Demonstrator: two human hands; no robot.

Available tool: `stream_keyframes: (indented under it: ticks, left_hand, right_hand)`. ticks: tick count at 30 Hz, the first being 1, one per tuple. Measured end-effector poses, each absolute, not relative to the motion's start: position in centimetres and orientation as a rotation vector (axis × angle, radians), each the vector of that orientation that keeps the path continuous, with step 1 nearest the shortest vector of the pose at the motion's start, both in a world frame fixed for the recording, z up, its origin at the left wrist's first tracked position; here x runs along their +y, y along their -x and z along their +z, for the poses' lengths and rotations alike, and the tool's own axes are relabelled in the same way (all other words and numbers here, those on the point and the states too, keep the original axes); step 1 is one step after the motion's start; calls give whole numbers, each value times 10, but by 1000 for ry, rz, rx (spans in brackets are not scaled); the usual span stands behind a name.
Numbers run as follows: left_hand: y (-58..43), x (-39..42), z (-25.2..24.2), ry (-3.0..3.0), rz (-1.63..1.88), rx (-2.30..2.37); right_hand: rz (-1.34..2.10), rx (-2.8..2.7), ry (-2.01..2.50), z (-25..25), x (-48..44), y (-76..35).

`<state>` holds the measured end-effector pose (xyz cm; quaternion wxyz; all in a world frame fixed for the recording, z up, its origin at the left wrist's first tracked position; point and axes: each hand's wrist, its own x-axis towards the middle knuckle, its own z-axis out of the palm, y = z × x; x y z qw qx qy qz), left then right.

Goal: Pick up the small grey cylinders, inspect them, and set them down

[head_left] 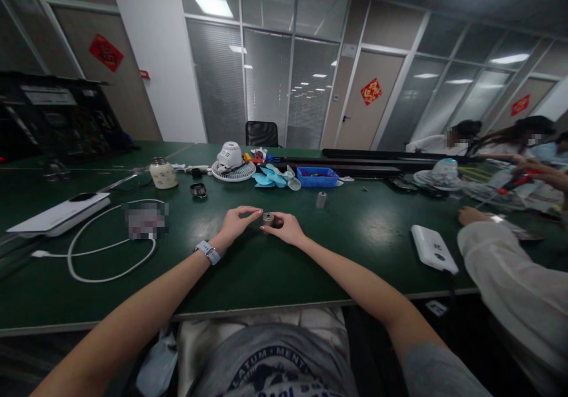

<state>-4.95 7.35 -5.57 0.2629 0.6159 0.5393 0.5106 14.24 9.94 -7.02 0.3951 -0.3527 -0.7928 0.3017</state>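
Observation:
My right hand (287, 229) grips a small ribbed metal cylinder (268, 219) between thumb and fingers, just above the green table. Close against its left side is my left hand (237, 225), thumb and forefinger brought together in a pinch; whether something tiny is between them I cannot make out. The top of the cylinder shows a ring-like face with a darker centre. A second metal cylinder (321, 200) stands upright on the table, beyond my right hand and to the right.
Behind my hands are a white fan (231, 159), light-blue fan blades (270, 176) and a blue tray (317, 177). Leftward stand a cream bottle (163, 174) and a white cable (73, 254). A white power bank (433, 248) lies beside a co-worker's sleeve (497, 267).

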Motion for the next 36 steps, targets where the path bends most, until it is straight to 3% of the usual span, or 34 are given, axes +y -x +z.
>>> stream_keyframes:
  ticks: [11,18,22,27,36]
  left_hand:
    - [94,81,-63,-1963,711,1928]
    - [91,76,-59,-1999,650,1921]
    - [91,75,-58,-2003,635,1918]
    - [91,76,-60,-1996,632,1926]
    - [92,76,-57,-1977,586,1912]
  right_hand:
    - [803,-2005,927,-68,97,-146]
    - [816,-1899,833,-49,95,-151]
    - [522,-1659,850,-25,123,-190]
    - [170,-1456,1231,-25,172,-268]
    - [173,-1511,1686,-55,196,-326]
